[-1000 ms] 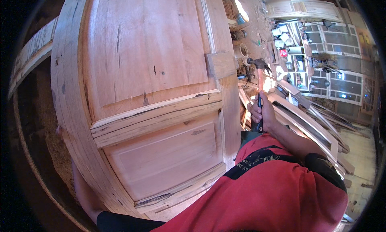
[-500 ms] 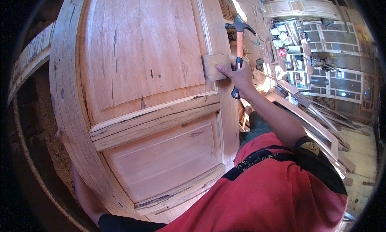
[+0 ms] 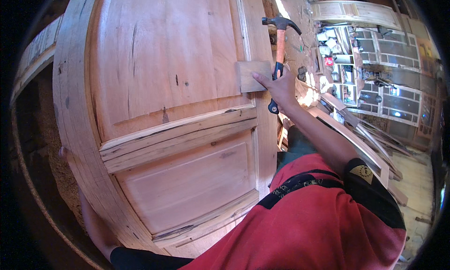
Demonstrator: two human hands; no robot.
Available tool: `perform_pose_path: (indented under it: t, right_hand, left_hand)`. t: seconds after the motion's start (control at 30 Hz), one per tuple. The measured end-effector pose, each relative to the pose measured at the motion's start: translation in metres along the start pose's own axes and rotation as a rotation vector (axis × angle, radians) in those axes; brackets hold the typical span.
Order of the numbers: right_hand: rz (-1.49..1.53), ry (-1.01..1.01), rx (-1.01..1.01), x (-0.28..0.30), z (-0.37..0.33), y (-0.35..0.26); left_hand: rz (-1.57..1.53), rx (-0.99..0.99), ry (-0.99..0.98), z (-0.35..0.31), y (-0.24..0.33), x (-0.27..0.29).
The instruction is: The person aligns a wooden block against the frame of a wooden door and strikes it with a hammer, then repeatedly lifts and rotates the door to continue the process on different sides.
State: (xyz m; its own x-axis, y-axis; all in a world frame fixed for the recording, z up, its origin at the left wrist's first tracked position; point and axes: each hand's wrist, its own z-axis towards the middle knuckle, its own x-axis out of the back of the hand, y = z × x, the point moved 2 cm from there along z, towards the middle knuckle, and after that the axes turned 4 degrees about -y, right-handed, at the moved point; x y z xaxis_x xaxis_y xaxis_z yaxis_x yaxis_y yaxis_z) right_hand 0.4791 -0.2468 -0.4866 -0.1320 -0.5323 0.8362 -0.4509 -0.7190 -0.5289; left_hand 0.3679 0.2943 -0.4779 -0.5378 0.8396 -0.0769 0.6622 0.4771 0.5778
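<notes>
A large panelled wooden door (image 3: pixel 168 106) fills the view, tilted toward me. A small square wood block (image 3: pixel 252 76) lies on its right stile. My right hand (image 3: pixel 282 88) grips a claw hammer (image 3: pixel 280 40) with an orange handle and black grip, its head pointing up, while the hand's fingertips press on the block's right edge. My left hand (image 3: pixel 63 153) is mostly hidden behind the door's left edge. Only a fingertip shows there, and the forearm runs along under that edge.
To the right stand shelves with small items (image 3: pixel 340 68) and glazed window frames (image 3: pixel 398 101). Wooden frames and battens (image 3: pixel 356 139) lean close behind my right arm. Sawdust covers the ground at the far left.
My right hand has come up from beside the door's lower right with the hammer and now rests against the block. The hammer stands head up. The door has shifted slightly in view.
</notes>
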Motion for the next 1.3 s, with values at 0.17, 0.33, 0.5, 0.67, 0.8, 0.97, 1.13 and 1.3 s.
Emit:
perform_pose_path:
  t: [0.17, 0.33, 0.5, 0.67, 0.8, 0.97, 1.13, 1.3]
  right_hand:
    - [0.012, -0.015, -0.016, 0.004, 0.0, -0.008]
    - [0.114, -0.057, -0.028, 0.016, -0.004, 0.007]
    - [0.408, -0.067, -0.262, 0.06, -0.027, 0.018]
    - [0.452, -0.194, -0.525, 0.13, -0.072, 0.033]
    - [0.597, -0.123, -0.541, 0.127, -0.085, 0.036]
    - [0.469, -0.477, -0.637, 0.116, -0.095, 0.014]
    - [0.652, -0.315, -0.651, 0.118, -0.085, 0.022]
    - [0.478, -0.359, -0.627, 0.1, -0.092, -0.002]
  left_hand:
    - [0.159, -0.031, 0.117, -0.012, 0.008, -0.017]
    - [0.146, -0.043, 0.078, -0.01, 0.007, -0.011]
    - [0.041, 0.001, 0.033, 0.001, 0.003, 0.0]
    - [0.127, -0.05, 0.024, 0.0, 0.005, -0.001]
    - [0.15, -0.019, 0.079, -0.009, 0.01, -0.012]
    - [0.167, -0.028, 0.057, -0.001, 0.006, 0.001]
    - [0.102, -0.002, 0.056, -0.003, 0.006, -0.005]
    - [0.127, -0.039, 0.079, -0.011, 0.012, -0.017]
